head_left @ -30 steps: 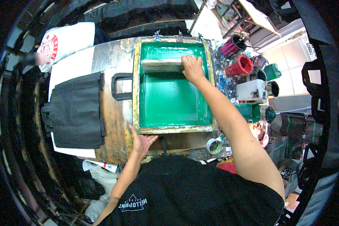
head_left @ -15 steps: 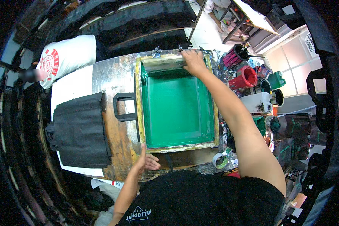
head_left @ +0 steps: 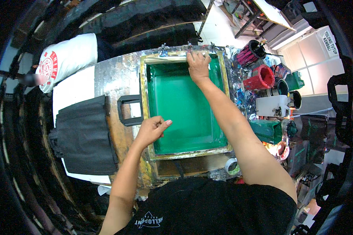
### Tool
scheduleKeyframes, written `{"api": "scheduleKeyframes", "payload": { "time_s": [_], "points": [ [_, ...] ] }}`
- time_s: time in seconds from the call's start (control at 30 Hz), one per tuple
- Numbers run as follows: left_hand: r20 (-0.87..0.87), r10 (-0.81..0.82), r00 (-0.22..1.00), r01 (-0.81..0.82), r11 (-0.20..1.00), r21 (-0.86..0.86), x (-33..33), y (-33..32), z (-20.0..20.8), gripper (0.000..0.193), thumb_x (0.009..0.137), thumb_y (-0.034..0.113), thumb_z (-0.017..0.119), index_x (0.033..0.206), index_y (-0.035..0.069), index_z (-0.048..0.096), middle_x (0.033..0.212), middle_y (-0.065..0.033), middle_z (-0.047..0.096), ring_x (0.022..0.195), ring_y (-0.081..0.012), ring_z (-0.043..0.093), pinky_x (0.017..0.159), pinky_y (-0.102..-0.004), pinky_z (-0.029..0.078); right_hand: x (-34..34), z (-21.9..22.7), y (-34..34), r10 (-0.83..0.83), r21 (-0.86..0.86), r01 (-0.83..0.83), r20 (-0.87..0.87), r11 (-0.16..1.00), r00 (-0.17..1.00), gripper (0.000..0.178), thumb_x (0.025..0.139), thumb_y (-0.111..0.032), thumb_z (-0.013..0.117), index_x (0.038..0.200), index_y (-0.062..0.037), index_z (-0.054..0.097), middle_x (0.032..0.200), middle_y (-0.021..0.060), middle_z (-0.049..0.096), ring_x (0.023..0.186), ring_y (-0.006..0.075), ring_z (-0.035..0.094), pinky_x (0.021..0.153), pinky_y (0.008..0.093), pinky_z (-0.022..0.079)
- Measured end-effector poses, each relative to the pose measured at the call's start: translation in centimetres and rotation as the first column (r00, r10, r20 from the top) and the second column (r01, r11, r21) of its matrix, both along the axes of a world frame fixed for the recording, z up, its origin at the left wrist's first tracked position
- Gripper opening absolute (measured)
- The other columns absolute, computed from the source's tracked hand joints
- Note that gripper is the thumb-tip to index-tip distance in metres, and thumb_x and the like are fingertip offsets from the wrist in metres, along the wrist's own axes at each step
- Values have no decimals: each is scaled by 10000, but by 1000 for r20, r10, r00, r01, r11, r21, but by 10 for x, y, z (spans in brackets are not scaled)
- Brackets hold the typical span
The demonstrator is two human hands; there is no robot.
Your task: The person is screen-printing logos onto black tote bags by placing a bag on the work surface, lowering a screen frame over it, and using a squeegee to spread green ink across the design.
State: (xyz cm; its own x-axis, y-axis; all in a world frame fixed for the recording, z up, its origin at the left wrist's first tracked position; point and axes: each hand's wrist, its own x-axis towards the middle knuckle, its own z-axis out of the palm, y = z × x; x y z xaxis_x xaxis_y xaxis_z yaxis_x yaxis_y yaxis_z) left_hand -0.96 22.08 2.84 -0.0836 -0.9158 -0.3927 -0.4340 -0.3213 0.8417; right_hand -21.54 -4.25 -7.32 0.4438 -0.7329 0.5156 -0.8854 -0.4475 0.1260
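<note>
A screen-printing frame (head_left: 143,86) with a yellow-stained wooden rim and green mesh (head_left: 184,109) lies on the worktable before me. At its far end, inside the rim, rests a squeegee (head_left: 166,60) with a pale wooden bar. My right hand (head_left: 199,66) reaches across the mesh, its fingers bent over that bar. Above the frame's left rim is my left hand (head_left: 152,131), fingers curled and thumb pointing right, with nothing visible in it. The black handle of a bag (head_left: 125,110) sticks out from under the frame's left side.
A stack of black fabric bags (head_left: 84,137) lies at left on a white sheet (head_left: 72,90). Paint cans, including a red can (head_left: 259,77), and bottles crowd the right side. A tape roll (head_left: 232,166) sits near the front edge. Another person in a white shirt (head_left: 70,58) is at far left.
My left hand has risen from the frame's near left corner to above its left rim, and its fingers have curled. My right hand has shifted slightly; the squeegee bar appears tipped differently.
</note>
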Motion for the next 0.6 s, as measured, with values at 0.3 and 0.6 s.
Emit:
{"api": "scheduleKeyframes", "payload": {
  "time_s": [0.3, 0.6],
  "points": [
    [545, 557, 626, 240, 527, -815, 7, -142, -26, 522, 944, 547, 666, 1018, 30, 676, 1075, -146, 662, 1003, -336, 618, 890, -476, 466, -16, 16, -12, 203, 98, -202, 3, 974, 979, 309, 891, -125, 595, 1196, -168, 607, 1084, 20, 625, 1072, 243, 587, 924, 505, 392],
    [817, 190, 545, 373, 818, -438, 22, -202, -53, 579, 906, 609, 655, 939, 31, 677, 975, -145, 703, 902, -355, 687, 789, -471, 519, -41, 40, -16, 263, 330, -247, -1, 911, 965, 455, 814, -120, 730, 1247, -154, 597, 1197, 49, 660, 1171, 267, 592, 969, 531, 416]
  ]
}}
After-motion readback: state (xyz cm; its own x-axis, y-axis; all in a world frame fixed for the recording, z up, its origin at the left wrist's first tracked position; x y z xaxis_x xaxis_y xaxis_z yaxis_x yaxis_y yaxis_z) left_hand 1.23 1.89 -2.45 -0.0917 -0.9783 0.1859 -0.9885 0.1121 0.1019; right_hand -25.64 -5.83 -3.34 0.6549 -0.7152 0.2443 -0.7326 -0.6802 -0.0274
